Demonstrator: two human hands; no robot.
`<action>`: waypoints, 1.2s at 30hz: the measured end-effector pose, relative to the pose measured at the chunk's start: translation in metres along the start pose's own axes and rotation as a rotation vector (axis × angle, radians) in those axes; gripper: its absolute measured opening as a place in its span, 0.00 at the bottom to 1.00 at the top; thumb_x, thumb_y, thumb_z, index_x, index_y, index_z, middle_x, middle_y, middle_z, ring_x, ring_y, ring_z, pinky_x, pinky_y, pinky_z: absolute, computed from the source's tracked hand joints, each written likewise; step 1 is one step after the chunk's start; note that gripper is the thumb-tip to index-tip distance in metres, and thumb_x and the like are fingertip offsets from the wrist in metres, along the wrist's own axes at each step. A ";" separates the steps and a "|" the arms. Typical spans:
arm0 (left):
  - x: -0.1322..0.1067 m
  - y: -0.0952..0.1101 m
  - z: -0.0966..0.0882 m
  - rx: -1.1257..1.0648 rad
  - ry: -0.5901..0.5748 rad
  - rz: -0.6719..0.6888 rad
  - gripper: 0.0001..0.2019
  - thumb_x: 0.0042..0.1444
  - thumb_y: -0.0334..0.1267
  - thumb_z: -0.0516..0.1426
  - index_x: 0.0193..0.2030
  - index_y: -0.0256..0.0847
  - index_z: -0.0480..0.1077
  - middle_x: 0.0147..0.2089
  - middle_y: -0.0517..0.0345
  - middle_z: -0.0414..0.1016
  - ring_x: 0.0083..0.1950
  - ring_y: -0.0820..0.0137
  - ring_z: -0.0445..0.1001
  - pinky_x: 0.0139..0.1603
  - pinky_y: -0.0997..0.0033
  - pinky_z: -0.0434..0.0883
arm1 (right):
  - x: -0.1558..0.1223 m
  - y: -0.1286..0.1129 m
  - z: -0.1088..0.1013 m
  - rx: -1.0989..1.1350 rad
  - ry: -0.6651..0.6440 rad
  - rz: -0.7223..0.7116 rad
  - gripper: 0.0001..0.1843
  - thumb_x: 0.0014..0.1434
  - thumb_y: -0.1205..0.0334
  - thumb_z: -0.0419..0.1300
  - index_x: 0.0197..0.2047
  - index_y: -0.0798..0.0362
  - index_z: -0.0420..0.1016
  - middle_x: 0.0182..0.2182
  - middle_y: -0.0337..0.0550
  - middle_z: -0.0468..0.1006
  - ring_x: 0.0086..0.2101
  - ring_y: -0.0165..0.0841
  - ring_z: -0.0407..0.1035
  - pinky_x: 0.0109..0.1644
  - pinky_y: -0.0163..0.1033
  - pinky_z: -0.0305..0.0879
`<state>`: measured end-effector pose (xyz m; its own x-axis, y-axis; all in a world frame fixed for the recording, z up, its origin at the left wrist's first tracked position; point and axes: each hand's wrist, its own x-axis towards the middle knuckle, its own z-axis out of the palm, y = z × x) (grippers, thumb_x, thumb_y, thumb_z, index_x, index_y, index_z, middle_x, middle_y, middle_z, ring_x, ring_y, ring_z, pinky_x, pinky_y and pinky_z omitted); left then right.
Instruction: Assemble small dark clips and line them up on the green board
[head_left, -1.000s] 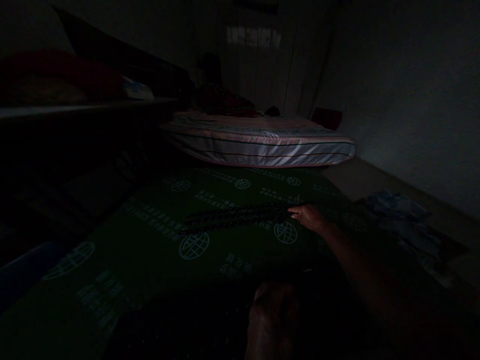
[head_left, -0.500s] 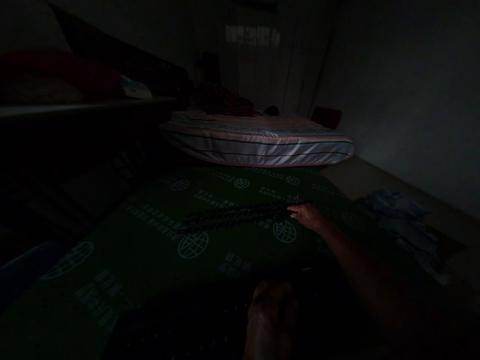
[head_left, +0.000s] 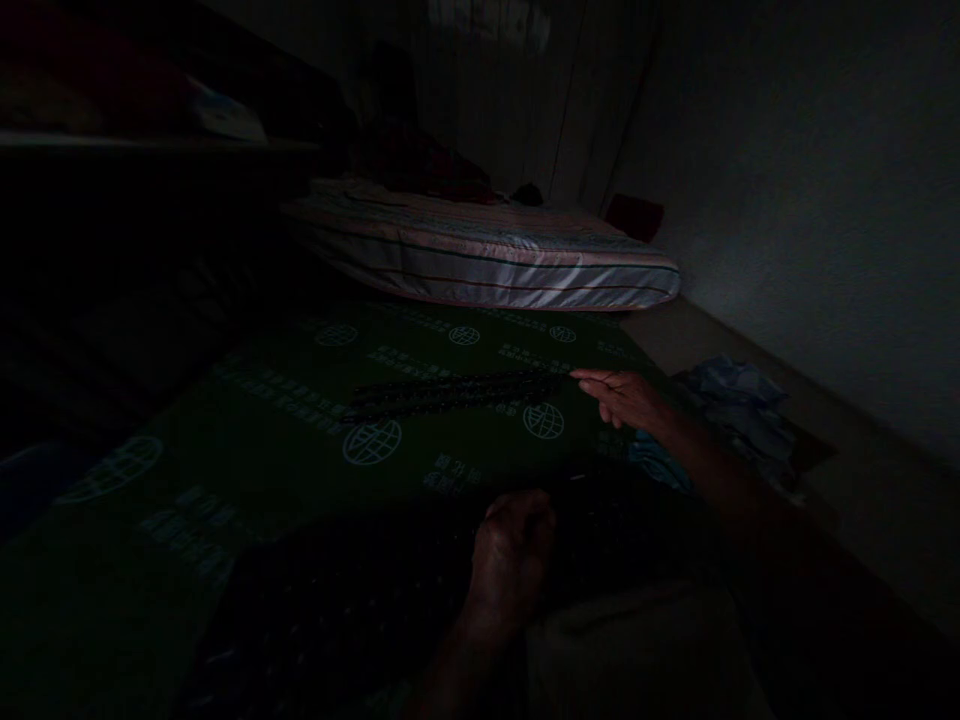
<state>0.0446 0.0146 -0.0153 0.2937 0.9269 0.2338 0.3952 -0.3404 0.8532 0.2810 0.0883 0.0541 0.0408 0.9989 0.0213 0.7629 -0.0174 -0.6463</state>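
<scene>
The scene is very dark. A long, narrow folded strip of dark cloth with light dots (head_left: 450, 392) lies across the green printed surface (head_left: 262, 450). At its right end is my right hand (head_left: 622, 398), with fingers stretched out to the left, the fingertips touching or just beside the strip. Closer to me, my left hand (head_left: 514, 545) is closed in a fist on a larger spread of dark dotted cloth (head_left: 337, 590). Its fingertips are hidden, but it seems to grip that cloth.
Behind the green surface lies a mattress with a striped cover (head_left: 480, 265). Pale crumpled cloth (head_left: 739, 400) is on the floor at right, beside a wall. A bluish cloth (head_left: 660, 462) sits beneath my right forearm. A shelf (head_left: 150, 143) holding items runs along the left.
The whole view has shifted, with the scene higher in the frame. My right hand's fingers have straightened at the strip's end. More of my left fist and wrist shows.
</scene>
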 end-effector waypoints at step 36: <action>0.001 -0.002 0.005 -0.003 0.026 0.087 0.09 0.53 0.28 0.54 0.37 0.40 0.74 0.37 0.56 0.79 0.39 0.67 0.77 0.43 0.68 0.73 | -0.103 -0.028 0.068 0.081 -0.064 -0.062 0.09 0.55 0.60 0.53 0.31 0.53 0.72 0.18 0.35 0.70 0.19 0.26 0.65 0.23 0.30 0.59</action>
<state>0.0489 0.0155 -0.0190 0.3040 0.8978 0.3186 0.3666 -0.4190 0.8307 0.2115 -0.0116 0.0185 -0.0483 0.9987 0.0157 0.7077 0.0453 -0.7051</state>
